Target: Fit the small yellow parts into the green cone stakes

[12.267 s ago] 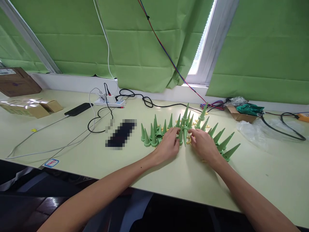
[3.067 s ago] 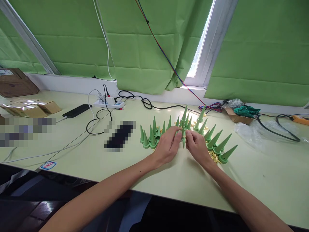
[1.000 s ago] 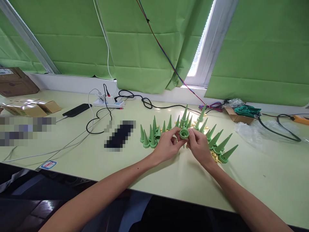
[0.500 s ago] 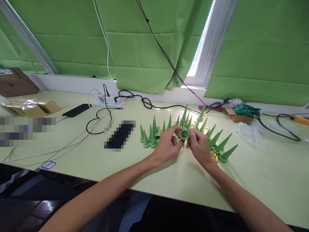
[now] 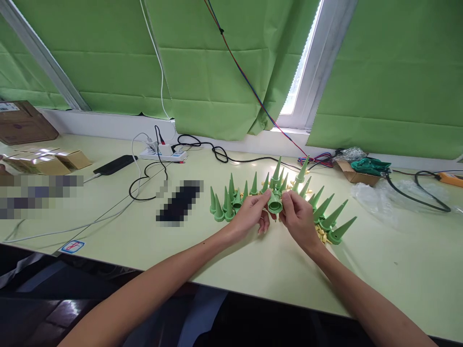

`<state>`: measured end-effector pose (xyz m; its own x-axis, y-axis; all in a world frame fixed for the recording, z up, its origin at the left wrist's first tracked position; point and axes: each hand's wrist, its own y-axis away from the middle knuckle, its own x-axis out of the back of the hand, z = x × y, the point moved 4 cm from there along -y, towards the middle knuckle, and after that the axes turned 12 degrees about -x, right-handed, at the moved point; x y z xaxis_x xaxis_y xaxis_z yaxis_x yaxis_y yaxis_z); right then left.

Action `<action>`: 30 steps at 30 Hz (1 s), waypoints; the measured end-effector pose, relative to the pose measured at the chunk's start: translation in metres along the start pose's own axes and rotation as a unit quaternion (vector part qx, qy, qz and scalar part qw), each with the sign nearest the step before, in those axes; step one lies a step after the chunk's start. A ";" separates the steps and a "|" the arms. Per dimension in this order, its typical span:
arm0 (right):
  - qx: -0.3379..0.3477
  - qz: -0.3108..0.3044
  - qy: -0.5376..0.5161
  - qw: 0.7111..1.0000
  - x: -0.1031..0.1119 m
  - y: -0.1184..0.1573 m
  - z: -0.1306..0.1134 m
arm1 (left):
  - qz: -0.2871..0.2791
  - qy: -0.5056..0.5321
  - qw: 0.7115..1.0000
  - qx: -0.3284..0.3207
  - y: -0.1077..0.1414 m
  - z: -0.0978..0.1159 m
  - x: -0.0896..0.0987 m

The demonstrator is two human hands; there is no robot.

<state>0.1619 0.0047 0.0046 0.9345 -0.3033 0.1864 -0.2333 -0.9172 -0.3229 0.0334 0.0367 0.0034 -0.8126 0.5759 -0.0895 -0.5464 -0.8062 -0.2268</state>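
Between my two hands is a green plastic spike, its round hollow end tilted toward me and the rest mostly hidden. My left hand pinches it from the left with thumb and fingertips, its lower fingers curled loosely beneath. From the right, my right hand grips it between thumb and bent fingers. Behind and beside the hands stand several more green spikes, points up, on the table. Small yellow pieces lie in a heap among them, partly covered by the right hand and the spikes.
Left of the spikes lies a blurred dark phone-like object. Farther back are a power strip with cables and a black flat device. Gold boxes sit at the left; a small open carton and clear plastic wrap are at the right.
The held spike has tipped, so its hollow end faces lower and more of its side shows. My left fingers have shifted on it. Part of another person's hand appears at the far left edge.
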 end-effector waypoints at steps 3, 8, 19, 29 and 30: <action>-0.005 -0.018 -0.005 1.000 -0.001 0.000 0.000 | -0.008 0.020 1.000 -0.002 0.000 -0.001 -0.001; -0.016 -0.036 0.000 0.999 -0.002 -0.002 0.001 | -0.001 0.009 1.000 -0.001 0.001 0.001 0.000; -0.019 -0.033 0.024 0.999 -0.002 -0.005 0.007 | -0.013 -0.025 0.999 -0.039 0.002 0.003 0.001; -0.021 -0.035 0.043 0.998 -0.002 -0.004 0.008 | -0.076 -0.010 0.996 -0.044 0.003 0.011 -0.001; -0.021 -0.037 0.043 0.998 -0.002 -0.004 0.007 | -0.080 -0.010 0.996 -0.044 0.003 0.011 -0.001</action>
<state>0.1625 0.0109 -0.0013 0.9234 -0.2545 0.2872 -0.1779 -0.9471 -0.2672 0.0303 0.0319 0.0134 -0.7210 0.6924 -0.0264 -0.6498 -0.6889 -0.3212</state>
